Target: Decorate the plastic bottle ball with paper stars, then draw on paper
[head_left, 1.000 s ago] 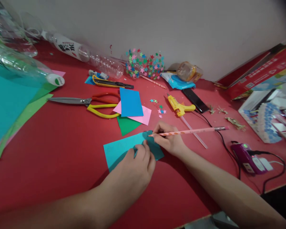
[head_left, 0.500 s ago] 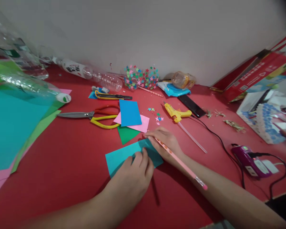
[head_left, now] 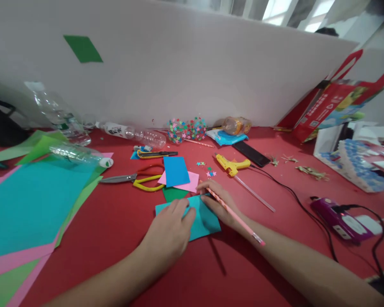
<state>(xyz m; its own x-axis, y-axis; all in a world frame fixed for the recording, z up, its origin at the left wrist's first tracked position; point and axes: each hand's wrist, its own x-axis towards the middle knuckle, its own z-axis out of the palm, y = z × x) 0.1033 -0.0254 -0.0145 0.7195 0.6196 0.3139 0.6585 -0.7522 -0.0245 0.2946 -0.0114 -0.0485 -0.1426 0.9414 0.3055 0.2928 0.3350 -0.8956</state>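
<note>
A small sheet of teal paper (head_left: 200,224) lies flat on the red table in front of me. My left hand (head_left: 171,228) rests on its left half, fingers bent and pressing the sheet, covering part of it. My right hand (head_left: 219,200) grips a pink pencil (head_left: 233,215) at the sheet's upper right edge; the eraser end slants back over my forearm. Just beyond the sheet lie a blue paper piece (head_left: 176,171), a pink paper piece (head_left: 193,183) and a green paper piece (head_left: 174,195), overlapping. Scissors (head_left: 145,177) with red and yellow handles touch that pile.
Large coloured sheets (head_left: 32,204) cover the left side under a plastic bottle (head_left: 80,154). A yellow glue gun (head_left: 232,164) with its cord, a phone (head_left: 251,153) and a purple power strip (head_left: 341,219) lie to the right. Star-covered bottle pieces (head_left: 187,130) and a box cutter (head_left: 156,154) sit behind.
The view has tilted up, showing more wall and a green paper piece on it. My left hand has shifted left on the teal paper, baring more of its middle. The right hand still holds the pencil.
</note>
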